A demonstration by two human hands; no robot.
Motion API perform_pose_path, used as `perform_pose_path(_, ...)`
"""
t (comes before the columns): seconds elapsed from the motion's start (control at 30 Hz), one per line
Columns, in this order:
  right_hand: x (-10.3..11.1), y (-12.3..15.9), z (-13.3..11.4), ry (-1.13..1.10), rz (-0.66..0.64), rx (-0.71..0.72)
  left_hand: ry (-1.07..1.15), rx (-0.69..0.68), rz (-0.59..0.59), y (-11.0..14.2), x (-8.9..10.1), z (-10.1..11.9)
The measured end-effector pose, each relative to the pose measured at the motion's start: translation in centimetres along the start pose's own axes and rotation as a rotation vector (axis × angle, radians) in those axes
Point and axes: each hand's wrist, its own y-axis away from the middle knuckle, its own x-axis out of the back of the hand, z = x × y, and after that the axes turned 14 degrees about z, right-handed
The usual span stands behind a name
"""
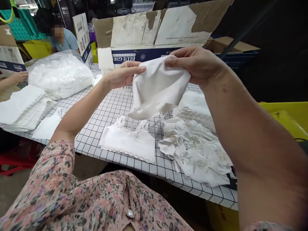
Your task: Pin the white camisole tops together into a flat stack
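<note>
The left hand and right hand pinch a white cloth top up over the grid table, while a neat stack looks done, one flat top lies smooth, and a messy pile is left.

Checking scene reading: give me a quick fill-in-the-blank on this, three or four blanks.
1. The left hand and right hand hold up a piece of ____ cloth.
2. A strapped top lies on a table cover printed with a black ____ pattern.
3. A crumpled pile sits to the ____ of that top.
4. A co-worker's hand lies beside a plastic ____ of white pieces.

Answers: white; grid; right; bag.
</note>
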Motion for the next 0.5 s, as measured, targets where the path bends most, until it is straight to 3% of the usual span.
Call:
perform_pose_path(0.13, 3.0, 0.3, 0.4, 0.15, -0.053, -0.067, -0.056, -0.062, 0.148, 0.3, 2.1, 0.2)
perform_pose_path(0.3, 6.4, 0.4, 2.2, 0.099, -0.021, -0.076, -0.372, -0.084, 0.38, -0.1, 6.8, -2.2)
perform_pose_path(0.4, 6.9, 0.5, 2.8, 0.092, -0.003, -0.073, -0.369, -0.058, 0.335, 0.3, 8.3, -3.0)
perform_pose_path(0.5, 6.9, 0.2, 3.3, 0.005, 0.051, -0.034, -0.302, -0.043, 0.213, 1.3, 8.6, -2.5)
